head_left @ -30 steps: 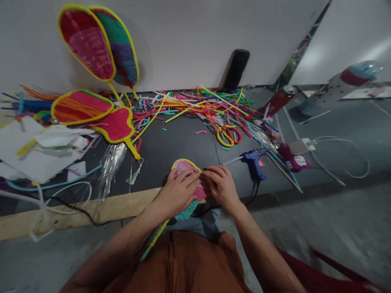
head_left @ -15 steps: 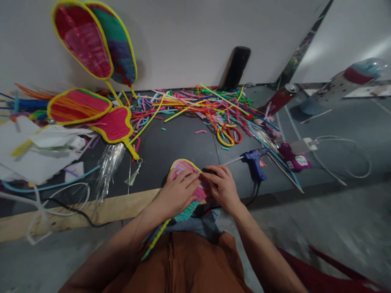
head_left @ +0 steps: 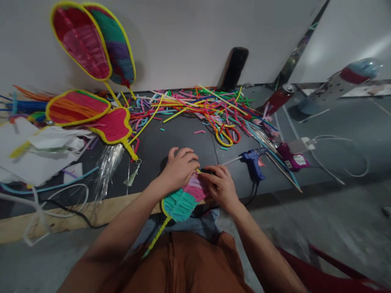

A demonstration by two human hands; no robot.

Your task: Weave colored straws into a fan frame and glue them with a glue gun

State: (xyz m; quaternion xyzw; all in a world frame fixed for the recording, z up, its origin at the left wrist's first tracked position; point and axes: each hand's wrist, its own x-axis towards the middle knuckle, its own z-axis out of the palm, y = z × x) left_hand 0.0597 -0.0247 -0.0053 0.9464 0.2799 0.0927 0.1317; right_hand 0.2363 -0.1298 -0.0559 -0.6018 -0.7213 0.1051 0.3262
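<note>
A hand fan [head_left: 180,204] made of fuzzy pipe cleaners lies at the front edge of the table, teal below and pink and lilac above. It has a yellow rim and a twisted yellow handle pointing down toward my lap. My left hand [head_left: 181,167] curls over its upper end, fingers bent on the far rim and covering part of it. At the right edge, my right hand [head_left: 221,185] pinches the fan with fingers bent. Something small and dark shows by the right fingertips; I cannot make out what it is.
A blue glue gun [head_left: 254,163] lies right of my right hand, its cord running down. Beyond are scissors [head_left: 225,137], loose pipe cleaners [head_left: 189,103], a propped phone [head_left: 235,67] and a drink can [head_left: 278,99]. Finished-looking fans [head_left: 111,124] and white paper [head_left: 18,142] are at left.
My left hand has shifted up to the fan's far end, its fingers rising and bending. More of the teal lower part now shows. My right hand has stayed nearly in place.
</note>
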